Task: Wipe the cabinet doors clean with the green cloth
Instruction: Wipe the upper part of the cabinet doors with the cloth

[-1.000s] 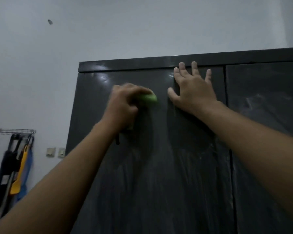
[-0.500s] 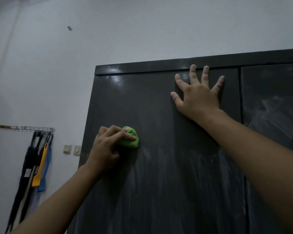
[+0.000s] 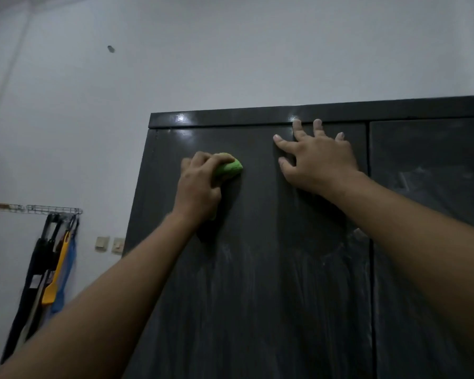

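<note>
A tall dark grey cabinet fills the right half of the view. Its left door [image 3: 257, 283] shows pale dusty streaks lower down and looks darker near the top. My left hand [image 3: 199, 187] presses a bunched green cloth [image 3: 229, 167] against the upper left part of this door. My right hand [image 3: 316, 160] lies flat with spread fingers on the same door near its top right corner, fingertips at the top rail. The right door [image 3: 433, 214] carries whitish smears.
A white wall [image 3: 175, 64] rises behind and left of the cabinet. A wire rack [image 3: 33, 208] on the wall holds hanging black straps and a yellow and a blue tool [image 3: 56, 274]. Two wall switches [image 3: 110, 244] sit beside the cabinet's left edge.
My left hand with the cloth swept down the door and has come back up near the top. My right hand stayed pressed on the door.
</note>
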### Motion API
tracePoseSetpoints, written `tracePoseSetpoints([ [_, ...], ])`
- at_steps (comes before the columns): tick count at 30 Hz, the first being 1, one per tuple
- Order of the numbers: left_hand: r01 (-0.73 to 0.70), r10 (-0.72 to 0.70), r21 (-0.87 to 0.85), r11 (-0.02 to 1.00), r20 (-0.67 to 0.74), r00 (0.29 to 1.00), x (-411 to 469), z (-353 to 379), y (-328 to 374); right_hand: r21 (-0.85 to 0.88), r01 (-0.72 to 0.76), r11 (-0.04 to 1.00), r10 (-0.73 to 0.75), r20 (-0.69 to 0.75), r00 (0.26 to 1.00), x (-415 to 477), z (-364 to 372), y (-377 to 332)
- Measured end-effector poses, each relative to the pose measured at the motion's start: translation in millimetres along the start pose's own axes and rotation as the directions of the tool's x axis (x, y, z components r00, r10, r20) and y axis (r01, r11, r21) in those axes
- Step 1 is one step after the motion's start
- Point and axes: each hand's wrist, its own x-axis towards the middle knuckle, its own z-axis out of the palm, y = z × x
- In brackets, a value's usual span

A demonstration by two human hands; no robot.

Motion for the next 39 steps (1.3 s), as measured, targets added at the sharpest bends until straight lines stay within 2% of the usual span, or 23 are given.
tracePoseSetpoints([
  [3, -0.037, 0.037, 0.0, 0.999, -0.023, 0.999, -25.7, 17.2, 7.0, 0.027, 0.014, 1.0, -0.014, -0.004, 1.0, -4.8, 3.2, 3.6],
  [6, -0.213, 0.214, -0.023, 0.977, 0.073, 0.974, -47.2, 17.1, 1.7, 0.054, 0.008, 0.999, -0.008, -0.014, 1.0, -6.3, 6.5, 0.4],
  [8, -0.384, 0.383, -0.032, 0.923, 0.198, 0.902, -52.1, 6.5, -9.6, 0.087, -0.002, 0.996, 0.002, -0.008, 1.0, -7.0, 4.8, -1.6],
  [11, -0.579, 0.54, -0.041, 0.814, 0.417, 0.731, -36.9, -18.6, -27.9, 0.102, 0.001, 0.995, -0.003, 0.018, 1.0, -9.3, 1.1, 1.0],
  [12, -0.626, 0.57, -0.019, 0.78, 0.434, 0.697, -27.8, -25.9, -30.5, 0.101, 0.005, 0.995, -0.007, 0.027, 1.0, -10.3, -0.5, 2.3],
  [13, -0.645, 0.587, 0.009, 0.764, 0.405, 0.701, -17.9, -30.7, -31.5, 0.102, 0.007, 0.995, -0.011, 0.034, 0.999, -10.9, -1.8, 3.2],
  [15, -0.567, 0.544, 0.047, 0.822, 0.227, 0.807, 2.8, -33.5, -30.9, 0.109, 0.007, 0.994, -0.012, 0.042, 0.999, -11.3, -3.7, 2.9],
  [17, -0.408, 0.407, 0.065, 0.911, 0.031, 0.913, 23.1, -30.4, -28.4, 0.115, 0.004, 0.993, -0.009, 0.044, 0.999, -10.6, -3.0, 1.5],
  [18, -0.331, 0.333, 0.082, 0.94, -0.012, 0.943, 32.2, -27.4, -27.6, 0.118, 0.006, 0.993, -0.012, 0.046, 0.999, -10.2, -1.7, 0.9],
  [20, -0.211, 0.212, 0.094, 0.973, 0.004, 0.977, 43.7, -17.7, -27.0, 0.128, 0.008, 0.992, -0.015, 0.055, 0.998, -10.1, 1.2, 2.2],
  [22, -0.173, 0.172, 0.078, 0.982, 0.007, 0.985, 39.6, -8.2, -26.7, 0.138, 0.012, 0.99, -0.021, 0.066, 0.998, -11.9, 4.3, 5.3],
  [27, -0.183, 0.189, 0.121, 0.976, -0.047, 0.981, -7.0, -1.2, -44.5, 0.129, 0.024, 0.991, -0.028, 0.036, 0.999, -18.8, 17.2, 6.2],
  [31, -0.27, 0.271, 0.208, 0.94, 0.026, 0.962, -50.7, -11.3, -70.3, 0.123, 0.014, 0.992, -0.016, 0.013, 1.0, -21.0, 25.8, 2.8],
  [35, -0.311, 0.284, 0.281, 0.908, 0.135, 0.949, -61.7, -27.1, -81.8, 0.094, 0.008, 0.995, -0.008, -0.008, 1.0, -21.9, 33.3, 1.9],
  [37, -0.214, 0.191, 0.316, 0.924, 0.101, 0.976, -47.5, -31.8, -74.9, 0.071, 0.005, 0.997, -0.005, -0.005, 1.0, -21.8, 37.0, 0.9],
  [39, 0.02, -0.019, 0.28, 0.96, -0.008, 1.0, -23.2, -31.6, -66.6, 0.051, 0.001, 0.999, -0.001, -0.002, 1.0, -21.7, 40.4, -0.5],
])
